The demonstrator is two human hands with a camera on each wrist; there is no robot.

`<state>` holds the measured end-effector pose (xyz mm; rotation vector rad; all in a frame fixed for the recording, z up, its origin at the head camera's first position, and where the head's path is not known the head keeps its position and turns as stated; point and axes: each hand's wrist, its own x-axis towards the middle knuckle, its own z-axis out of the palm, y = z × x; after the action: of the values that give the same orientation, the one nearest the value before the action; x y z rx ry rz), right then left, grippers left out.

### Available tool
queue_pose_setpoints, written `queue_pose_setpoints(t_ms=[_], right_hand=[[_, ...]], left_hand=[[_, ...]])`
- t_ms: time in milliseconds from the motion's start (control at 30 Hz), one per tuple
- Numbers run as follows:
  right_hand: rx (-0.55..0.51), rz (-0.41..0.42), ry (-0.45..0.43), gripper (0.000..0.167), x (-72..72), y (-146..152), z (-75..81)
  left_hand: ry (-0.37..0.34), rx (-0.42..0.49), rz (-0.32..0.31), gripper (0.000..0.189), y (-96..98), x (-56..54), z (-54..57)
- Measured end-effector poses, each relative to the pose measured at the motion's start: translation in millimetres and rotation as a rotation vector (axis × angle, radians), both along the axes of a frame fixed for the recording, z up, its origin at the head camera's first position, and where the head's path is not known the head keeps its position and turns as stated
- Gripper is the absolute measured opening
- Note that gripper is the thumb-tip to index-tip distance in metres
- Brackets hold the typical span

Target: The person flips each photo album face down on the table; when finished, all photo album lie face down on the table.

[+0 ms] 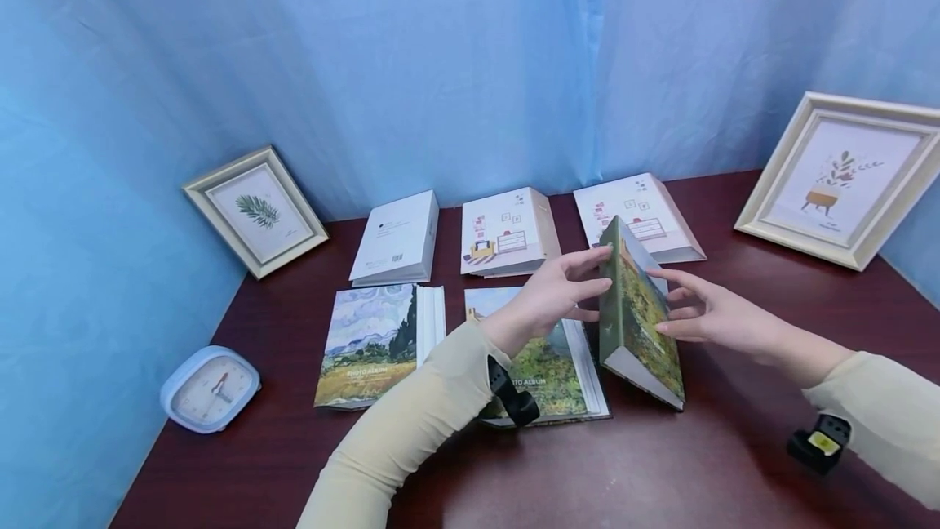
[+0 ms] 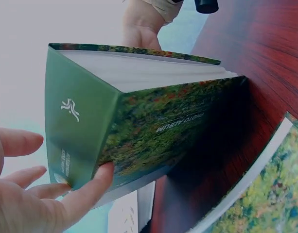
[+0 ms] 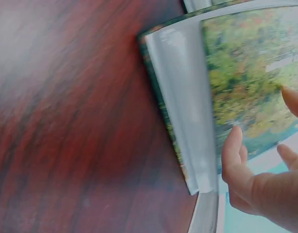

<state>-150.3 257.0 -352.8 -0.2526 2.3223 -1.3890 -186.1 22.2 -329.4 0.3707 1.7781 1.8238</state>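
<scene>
Through the head camera I see a painted photo album tilted up between a person's two hands, right of the middle of a dark red worktop. Its green spine is uppermost and the page side points down, apparently resting on the worktop, perhaps so the wood bears most of the weight. The left hand has its fingers loosely spread about the spine, one fingertip on the cover; I judge this steadies the top. The right hand touches the opposite cover with slightly bent, parted fingers, probably to stop it toppling that way. Two other painted albums lie flat to its left, and three pale albums lie along the far edge, apparently spaced for easy reach. A picture frame with a green sprig leans at the far left corner and a frame with a potted plant at the far right corner, likely set aside to leave the middle for albums. A clock sits by the left edge, face toward me.
</scene>
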Motion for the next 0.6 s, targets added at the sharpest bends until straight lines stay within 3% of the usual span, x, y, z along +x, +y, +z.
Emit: queue_pose_setpoints(t_ms=[267,600], right_hand=[[-0.133,-0.011,-0.036,0.072,2.9,0.9,16.0],[-0.140,-0.013,-0.103,0.078,6.3,1.7,29.7]], left_hand=[[0.029,0.015,-0.012,0.041,4.5,3.2,5.6],[0.011,0.071,0.055,0.041,22.9,8.0,2.8]])
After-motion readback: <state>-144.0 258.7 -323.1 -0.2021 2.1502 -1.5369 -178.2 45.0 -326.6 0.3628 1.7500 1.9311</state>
